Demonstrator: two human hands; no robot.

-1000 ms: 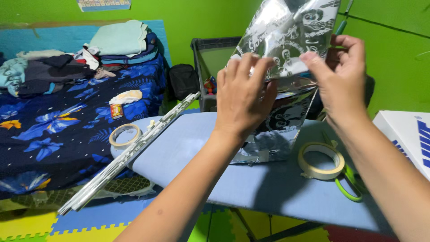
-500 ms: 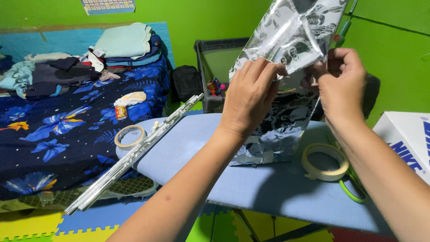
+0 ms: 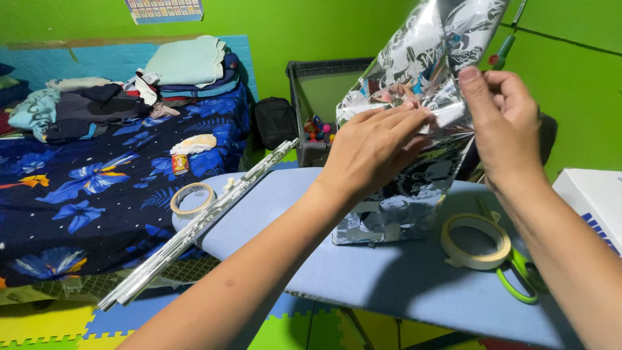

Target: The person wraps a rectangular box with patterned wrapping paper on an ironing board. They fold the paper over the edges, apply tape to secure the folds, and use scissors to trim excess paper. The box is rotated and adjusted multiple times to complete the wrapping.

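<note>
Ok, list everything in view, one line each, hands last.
Silver patterned foil-wrapped package: one, silver and black, upright on the board.
Blue padded ironing board: one, light blue, centre.
Cream masking tape rolls: two, one at the board's left tip, one on its right.
Green-handled scissors: one, under the right roll.
Rolled silver wrapping paper: one, across the board's left end.
White cardboard box: one, far right.
Blue floral bed: one, left, clothes piled on it.
Left hand: pressing the foil.
Right hand: pinching the foil.
</note>
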